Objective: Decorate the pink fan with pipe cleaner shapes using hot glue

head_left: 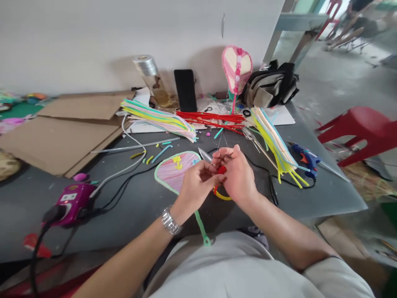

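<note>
Both hands meet over the middle of the grey table. My left hand and my right hand have their fingers pinched together on a small red piece with a yellow pipe cleaner loop hanging under it. Thin wires rise from the fingers. A pointed metal tool tip shows just behind my left hand. Under the left hand lies a pink fan with a green rim and green handle.
Bundles of pastel pipe cleaners, red ones and yellow ones lie behind. A blue glue gun is right, a purple glue gun left. Cardboard, bottle, phone, standing fan, bag, red chair.
</note>
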`<action>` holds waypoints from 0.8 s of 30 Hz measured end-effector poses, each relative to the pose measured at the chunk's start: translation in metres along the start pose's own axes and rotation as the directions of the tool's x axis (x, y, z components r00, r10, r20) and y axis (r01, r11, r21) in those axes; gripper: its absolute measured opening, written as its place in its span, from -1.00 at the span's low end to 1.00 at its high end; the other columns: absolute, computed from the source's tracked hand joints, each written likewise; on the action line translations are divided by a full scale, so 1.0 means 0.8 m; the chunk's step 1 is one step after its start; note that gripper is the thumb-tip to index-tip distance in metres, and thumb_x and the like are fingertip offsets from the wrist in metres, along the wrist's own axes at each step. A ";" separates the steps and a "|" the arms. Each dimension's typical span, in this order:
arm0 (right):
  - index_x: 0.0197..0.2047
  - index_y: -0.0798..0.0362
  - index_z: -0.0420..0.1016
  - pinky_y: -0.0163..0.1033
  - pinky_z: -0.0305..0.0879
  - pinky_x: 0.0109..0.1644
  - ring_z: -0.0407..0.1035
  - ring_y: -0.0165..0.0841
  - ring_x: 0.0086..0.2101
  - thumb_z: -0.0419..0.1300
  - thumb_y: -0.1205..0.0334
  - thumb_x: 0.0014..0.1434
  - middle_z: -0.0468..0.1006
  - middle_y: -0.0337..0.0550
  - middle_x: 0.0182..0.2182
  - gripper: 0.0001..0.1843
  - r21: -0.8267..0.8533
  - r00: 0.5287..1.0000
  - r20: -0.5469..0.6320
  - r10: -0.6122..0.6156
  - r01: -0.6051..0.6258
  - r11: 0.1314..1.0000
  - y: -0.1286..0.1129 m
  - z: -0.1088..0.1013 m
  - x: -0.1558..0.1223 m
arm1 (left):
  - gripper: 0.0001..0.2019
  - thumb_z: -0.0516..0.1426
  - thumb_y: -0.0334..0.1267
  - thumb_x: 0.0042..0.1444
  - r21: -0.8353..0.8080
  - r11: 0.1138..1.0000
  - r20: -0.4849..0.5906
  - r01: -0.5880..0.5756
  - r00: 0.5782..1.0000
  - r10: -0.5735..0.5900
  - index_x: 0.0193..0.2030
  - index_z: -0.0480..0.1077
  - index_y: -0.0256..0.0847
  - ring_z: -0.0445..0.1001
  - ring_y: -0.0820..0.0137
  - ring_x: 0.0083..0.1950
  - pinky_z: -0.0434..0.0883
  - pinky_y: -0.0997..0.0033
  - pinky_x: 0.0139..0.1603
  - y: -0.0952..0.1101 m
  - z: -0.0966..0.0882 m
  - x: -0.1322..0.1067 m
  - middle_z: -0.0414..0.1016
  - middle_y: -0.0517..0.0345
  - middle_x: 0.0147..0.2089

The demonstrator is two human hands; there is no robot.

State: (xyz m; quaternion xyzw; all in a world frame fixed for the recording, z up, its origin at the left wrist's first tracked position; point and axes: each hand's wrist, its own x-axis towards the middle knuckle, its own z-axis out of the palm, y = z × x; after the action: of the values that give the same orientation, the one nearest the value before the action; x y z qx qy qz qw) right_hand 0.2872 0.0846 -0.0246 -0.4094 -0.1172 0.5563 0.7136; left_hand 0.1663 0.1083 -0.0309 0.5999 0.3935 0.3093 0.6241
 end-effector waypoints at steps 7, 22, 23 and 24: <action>-0.21 0.00 0.50 -0.10 0.42 0.11 0.50 -0.25 -0.10 0.16 -0.18 0.29 0.60 -0.09 -0.17 -0.60 0.033 0.995 0.094 -0.023 0.020 0.999 -0.008 0.003 -0.014 | -0.72 0.41 -0.16 -0.06 -0.018 1.000 -0.150 0.010 0.989 -0.012 -0.32 0.45 -0.21 0.50 0.41 -0.34 0.44 0.44 -0.32 -0.003 0.000 0.002 0.55 0.17 -0.35; -0.01 0.00 0.54 0.02 0.31 0.30 0.48 -0.18 0.09 0.12 -0.08 0.38 0.62 -0.04 0.03 -0.64 -0.090 0.918 0.374 -0.134 0.179 0.980 0.008 0.022 -0.037 | -0.78 0.38 -0.18 0.03 0.041 0.992 -0.308 -0.122 0.943 0.129 -0.29 0.50 -0.24 0.39 0.49 -0.46 0.34 0.49 -0.45 0.012 -0.022 -0.041 0.53 0.20 -0.39; -0.02 -0.01 0.55 -0.03 0.35 0.24 0.49 -0.20 0.05 0.15 -0.07 0.37 0.63 -0.06 0.00 -0.65 -0.185 0.911 0.376 -0.169 0.252 0.950 0.008 0.020 -0.039 | -0.82 0.36 -0.21 0.06 0.141 0.977 -0.317 -0.157 0.928 0.195 -0.30 0.49 -0.23 0.37 0.50 -0.47 0.33 0.49 -0.45 0.014 -0.028 -0.046 0.53 0.21 -0.39; -0.05 -0.01 0.58 -0.09 0.39 0.15 0.50 -0.23 -0.02 0.20 -0.06 0.35 0.64 -0.08 -0.05 -0.68 -0.296 0.904 0.375 -0.207 0.329 0.897 0.009 0.018 -0.042 | -0.86 0.33 -0.25 0.09 0.266 0.943 -0.318 -0.202 0.905 0.284 -0.31 0.49 -0.23 0.37 0.50 -0.47 0.33 0.50 -0.45 0.017 -0.035 -0.051 0.52 0.21 -0.39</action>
State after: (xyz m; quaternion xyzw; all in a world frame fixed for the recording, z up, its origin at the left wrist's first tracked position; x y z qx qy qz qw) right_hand 0.2615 0.0611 -0.0111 -0.4098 -0.3900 0.4821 0.6690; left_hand 0.1230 0.0887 -0.0120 0.6467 0.4529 0.4403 0.4275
